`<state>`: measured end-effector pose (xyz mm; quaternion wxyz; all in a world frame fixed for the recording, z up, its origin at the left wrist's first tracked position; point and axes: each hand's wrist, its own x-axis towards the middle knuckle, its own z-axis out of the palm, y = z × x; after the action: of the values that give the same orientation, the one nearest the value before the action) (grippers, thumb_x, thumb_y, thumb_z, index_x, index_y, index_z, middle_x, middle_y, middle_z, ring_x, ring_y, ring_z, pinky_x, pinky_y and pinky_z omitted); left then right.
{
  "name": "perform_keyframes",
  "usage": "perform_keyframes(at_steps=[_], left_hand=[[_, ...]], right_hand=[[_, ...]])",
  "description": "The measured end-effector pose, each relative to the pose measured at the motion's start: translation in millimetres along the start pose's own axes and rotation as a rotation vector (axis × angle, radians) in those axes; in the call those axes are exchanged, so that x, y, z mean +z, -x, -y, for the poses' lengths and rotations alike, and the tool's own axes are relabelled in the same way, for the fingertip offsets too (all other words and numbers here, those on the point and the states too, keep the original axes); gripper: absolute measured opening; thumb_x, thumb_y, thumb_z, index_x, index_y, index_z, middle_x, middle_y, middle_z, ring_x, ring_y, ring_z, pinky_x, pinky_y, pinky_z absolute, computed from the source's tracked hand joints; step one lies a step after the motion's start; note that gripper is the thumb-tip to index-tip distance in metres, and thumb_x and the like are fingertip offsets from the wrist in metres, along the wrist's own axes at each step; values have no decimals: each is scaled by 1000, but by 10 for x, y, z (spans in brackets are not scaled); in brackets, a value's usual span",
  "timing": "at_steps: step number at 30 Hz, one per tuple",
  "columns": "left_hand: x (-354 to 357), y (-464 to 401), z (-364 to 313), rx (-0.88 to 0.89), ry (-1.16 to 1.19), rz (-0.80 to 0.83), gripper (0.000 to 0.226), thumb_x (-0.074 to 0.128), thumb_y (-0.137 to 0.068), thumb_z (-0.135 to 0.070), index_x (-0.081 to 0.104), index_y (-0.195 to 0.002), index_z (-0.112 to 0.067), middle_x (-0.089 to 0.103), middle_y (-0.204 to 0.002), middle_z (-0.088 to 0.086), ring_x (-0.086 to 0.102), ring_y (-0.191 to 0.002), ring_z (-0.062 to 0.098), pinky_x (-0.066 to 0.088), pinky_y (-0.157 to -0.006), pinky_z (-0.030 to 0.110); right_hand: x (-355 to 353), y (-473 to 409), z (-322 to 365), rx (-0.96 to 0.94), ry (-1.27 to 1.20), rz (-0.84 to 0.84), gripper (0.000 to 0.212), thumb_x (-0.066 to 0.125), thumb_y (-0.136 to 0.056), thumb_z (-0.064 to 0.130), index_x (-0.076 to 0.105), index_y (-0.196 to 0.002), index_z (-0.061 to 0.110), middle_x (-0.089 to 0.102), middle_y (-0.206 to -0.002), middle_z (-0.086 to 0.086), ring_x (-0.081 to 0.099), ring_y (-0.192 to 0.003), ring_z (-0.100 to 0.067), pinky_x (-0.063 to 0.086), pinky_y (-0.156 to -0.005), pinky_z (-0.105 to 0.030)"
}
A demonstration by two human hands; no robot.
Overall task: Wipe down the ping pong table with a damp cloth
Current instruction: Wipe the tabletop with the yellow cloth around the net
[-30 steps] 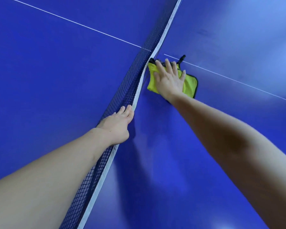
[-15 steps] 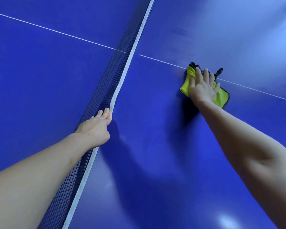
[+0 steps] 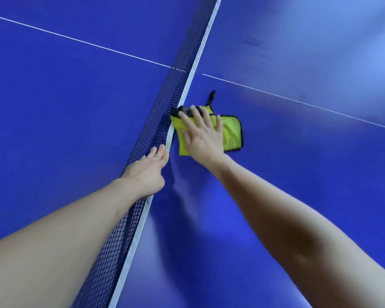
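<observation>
Cloth (image 3: pixel 231 132) under right hand (image 3: pixel 203 138), beside net (image 3: pixel 165 112).

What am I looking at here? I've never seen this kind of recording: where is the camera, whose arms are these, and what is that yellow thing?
The camera sits on a person's head, looking down at their own bare arms over a blue ping pong table. The right hand presses flat on a yellow cloth lying on the table, right beside the net. The left hand rests on the net's top edge; whether it grips cannot be told. White lines are table markings.
</observation>
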<state>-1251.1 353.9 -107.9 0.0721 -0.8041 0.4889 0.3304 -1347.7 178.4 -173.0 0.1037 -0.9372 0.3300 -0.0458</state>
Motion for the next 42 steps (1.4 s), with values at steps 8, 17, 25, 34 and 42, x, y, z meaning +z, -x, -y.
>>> perform_keyframes(at_steps=[8, 17, 25, 34, 42], left_hand=[[-22, 50, 50, 48, 14, 49, 95, 32, -72, -4, -3, -159, -21, -15, -166, -5, -2, -154, 24, 19, -123, 46], [-6, 103, 79, 93, 65, 20, 93, 34, -75, -3, -2, -159, -18, -15, -166, -5, -8, -154, 19, 12, -124, 40], [59, 95, -39, 36, 155, -154, 66, 38, -87, -5, 28, -152, -9, 24, -160, 0, 16, -151, 21, 31, -115, 36], [142, -124, -720, -293, 128, -385, 28, 42, -89, -8, 51, -116, -10, 42, -136, -1, 44, -119, 23, 43, -86, 34], [165, -698, -2347, -143, 54, -464, 55, 42, -93, -15, 34, -148, -17, 29, -157, 2, 26, -145, 22, 33, -112, 39]], right_hand=[[-28, 815, -391, -215, 31, 50, 51, 37, -106, 53, 39, -158, 47, 30, -171, 11, 23, -160, -16, 18, -126, -59], [-60, 242, -90, 302, -38, 11, 54, 38, -106, 53, 30, -160, 48, 20, -174, 9, 8, -162, -19, 5, -128, -58], [-88, 168, -149, 291, -53, 47, 53, 34, -108, 54, 26, -160, 51, 17, -174, 10, 4, -162, -18, 0, -127, -61], [-398, -464, -1163, 185, -80, 74, 52, 27, -110, 54, 26, -161, 49, 17, -174, 9, 4, -162, -19, -1, -127, -62], [-846, 237, -3298, 435, -75, 34, 49, 29, -108, 53, 29, -157, 49, 16, -174, 12, 4, -162, -15, 1, -128, -59]])
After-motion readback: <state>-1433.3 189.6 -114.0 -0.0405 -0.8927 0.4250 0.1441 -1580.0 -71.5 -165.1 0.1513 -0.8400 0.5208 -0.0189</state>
